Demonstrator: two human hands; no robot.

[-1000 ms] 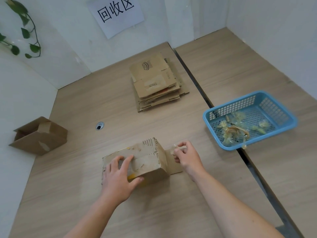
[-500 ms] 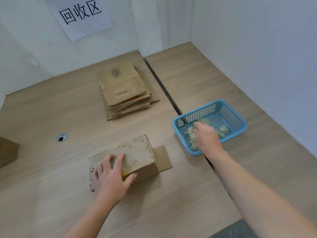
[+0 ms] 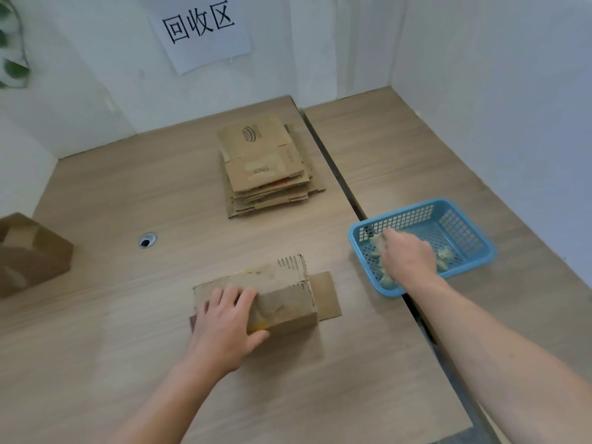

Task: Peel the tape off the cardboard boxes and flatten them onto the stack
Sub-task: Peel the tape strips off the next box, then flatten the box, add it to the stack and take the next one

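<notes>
A small worn cardboard box (image 3: 283, 291) lies on its side on the wooden table, one flap (image 3: 325, 294) folded out flat to its right. My left hand (image 3: 224, 322) grips its near left end, fingers across the top and thumb on the front face. My right hand (image 3: 405, 256) reaches into the blue basket (image 3: 490, 251), blurred, above crumpled pieces of peeled tape (image 3: 444, 255); its fingers are mostly hidden. The stack of flattened boxes (image 3: 262, 165) sits at the back of the table.
Another unflattened cardboard box (image 3: 28, 251) stands at the left edge. A cable hole (image 3: 147, 240) is in the tabletop. A gap (image 3: 336, 174) separates the two tables. White walls close the back and right, with a paper sign (image 3: 201, 30).
My right hand pinched a piece of tape beside the box flap, then moved right into the blue basket, where it still is. My left hand stayed on the box.
</notes>
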